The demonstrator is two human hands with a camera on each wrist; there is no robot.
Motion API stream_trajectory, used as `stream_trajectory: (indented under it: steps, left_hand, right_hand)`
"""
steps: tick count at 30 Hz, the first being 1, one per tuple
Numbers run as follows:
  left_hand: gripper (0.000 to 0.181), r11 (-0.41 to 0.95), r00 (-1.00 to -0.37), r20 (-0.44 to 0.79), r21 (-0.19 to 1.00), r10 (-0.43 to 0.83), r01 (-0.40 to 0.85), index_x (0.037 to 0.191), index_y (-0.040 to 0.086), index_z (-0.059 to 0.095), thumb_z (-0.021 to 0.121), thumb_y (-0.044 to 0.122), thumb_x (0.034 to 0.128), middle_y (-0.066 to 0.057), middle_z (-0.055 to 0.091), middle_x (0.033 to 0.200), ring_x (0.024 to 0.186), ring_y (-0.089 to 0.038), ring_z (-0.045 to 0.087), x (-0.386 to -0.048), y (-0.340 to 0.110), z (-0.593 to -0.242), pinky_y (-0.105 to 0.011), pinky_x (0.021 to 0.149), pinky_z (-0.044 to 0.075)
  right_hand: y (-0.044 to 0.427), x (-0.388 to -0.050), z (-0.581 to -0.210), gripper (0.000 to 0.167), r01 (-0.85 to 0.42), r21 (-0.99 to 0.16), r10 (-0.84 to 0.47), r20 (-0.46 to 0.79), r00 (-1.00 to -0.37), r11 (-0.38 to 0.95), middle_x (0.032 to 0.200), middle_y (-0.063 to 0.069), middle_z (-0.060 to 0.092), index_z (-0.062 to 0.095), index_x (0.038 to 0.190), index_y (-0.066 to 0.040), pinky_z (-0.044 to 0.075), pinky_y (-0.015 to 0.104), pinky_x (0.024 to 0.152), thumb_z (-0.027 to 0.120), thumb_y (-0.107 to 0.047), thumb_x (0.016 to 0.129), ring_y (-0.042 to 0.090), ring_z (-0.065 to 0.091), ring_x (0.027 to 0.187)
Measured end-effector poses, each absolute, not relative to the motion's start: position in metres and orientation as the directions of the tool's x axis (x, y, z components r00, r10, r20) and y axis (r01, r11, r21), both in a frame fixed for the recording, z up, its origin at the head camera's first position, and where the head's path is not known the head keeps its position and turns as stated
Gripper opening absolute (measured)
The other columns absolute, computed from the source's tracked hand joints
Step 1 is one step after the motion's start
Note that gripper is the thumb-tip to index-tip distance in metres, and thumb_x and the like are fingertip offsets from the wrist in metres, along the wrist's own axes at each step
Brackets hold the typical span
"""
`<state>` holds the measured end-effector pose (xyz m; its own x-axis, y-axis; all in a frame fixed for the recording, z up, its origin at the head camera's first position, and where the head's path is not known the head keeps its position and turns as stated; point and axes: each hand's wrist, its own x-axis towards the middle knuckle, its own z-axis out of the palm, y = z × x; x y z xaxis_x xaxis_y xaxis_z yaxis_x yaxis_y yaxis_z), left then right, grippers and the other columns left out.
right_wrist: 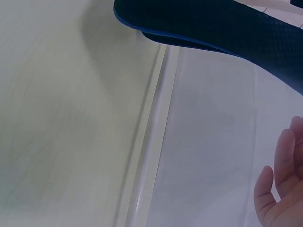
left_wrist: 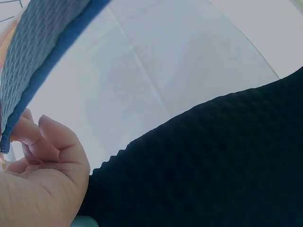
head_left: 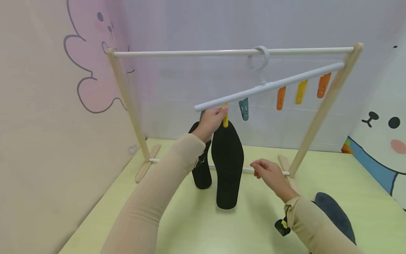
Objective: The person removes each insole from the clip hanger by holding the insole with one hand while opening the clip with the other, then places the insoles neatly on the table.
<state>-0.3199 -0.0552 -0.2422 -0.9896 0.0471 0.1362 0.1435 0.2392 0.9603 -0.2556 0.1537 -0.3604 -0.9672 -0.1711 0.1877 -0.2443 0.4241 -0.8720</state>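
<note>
My left hand (head_left: 211, 121) pinches a yellow clip (head_left: 225, 118) on the low left end of a tilted white clip hanger (head_left: 234, 97). Below that clip hangs a black insole (head_left: 227, 165), toe end up. Behind it a second black insole (head_left: 201, 173) hangs near a green clip partly hidden by my hand. In the left wrist view, one insole (left_wrist: 208, 165) crosses the lower right, and the other's textured edge (left_wrist: 42, 52) lies by my fingers. To the right of the insoles, my right hand (head_left: 268, 173) hovers with loosely bent fingers, holding nothing.
The hanger's ring hook (head_left: 265, 58) loops over the top bar of a wooden rack (head_left: 309, 123). A green clip (head_left: 244, 109), two orange clips and a yellow clip (head_left: 301, 91) line the hanger. A dark grey rounded piece (head_left: 334, 215) lies on the table beside my right sleeve.
</note>
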Motion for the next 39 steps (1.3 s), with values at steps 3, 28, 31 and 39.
stream_trajectory:
  steps: [3,28,31,39]
  left_hand:
    - [0.038,0.246,-0.989,0.137,0.958,0.057,0.147,0.102,-0.002,0.064,0.05,0.033,0.1007,-0.008,0.054,0.101,0.094,-0.021,0.044,-0.319,-0.052,-0.239,-0.035,0.086,0.038]
    - [0.034,0.22,-0.99,0.137,0.967,-0.02,0.129,0.088,0.0,0.06,0.052,0.031,0.1002,-0.006,0.052,0.088,0.093,-0.021,0.048,-0.31,-0.052,-0.237,-0.039,0.091,0.039]
    - [0.034,0.236,-0.991,0.132,0.964,-0.024,0.123,0.095,-0.001,0.063,0.052,0.031,0.0998,-0.006,0.052,0.089,0.093,-0.021,0.048,-0.31,-0.052,-0.24,-0.04,0.091,0.04]
    - [0.033,0.215,-0.987,0.144,0.969,-0.073,0.125,0.105,-0.001,0.068,0.056,0.028,0.0986,-0.008,0.06,0.099,0.098,-0.02,0.051,-0.309,-0.05,-0.241,-0.039,0.096,0.041]
  right_hand:
    - [0.152,-0.257,-0.36,0.02,-0.241,-0.878,-0.135,0.203,-0.97,0.414,0.069,0.001,0.057,0.063,0.102,0.009,0.046,0.026,0.067,0.054,-0.008,0.098,0.014,0.055,0.067]
    - [0.108,-0.263,-0.348,0.022,-0.305,-0.867,-0.045,0.313,-0.949,0.394,0.09,0.016,0.065,0.065,0.097,0.009,0.042,0.033,0.077,0.06,-0.012,0.095,0.024,0.055,0.088]
    - [0.105,-0.261,-0.352,0.021,-0.294,-0.883,-0.034,0.303,-0.952,0.366,0.084,0.011,0.065,0.065,0.095,0.01,0.042,0.029,0.073,0.061,-0.011,0.095,0.018,0.052,0.082]
    - [0.106,-0.259,-0.352,0.021,-0.291,-0.9,-0.001,0.307,-0.952,0.324,0.081,0.007,0.065,0.065,0.095,0.011,0.041,0.024,0.071,0.061,-0.009,0.094,0.009,0.05,0.075]
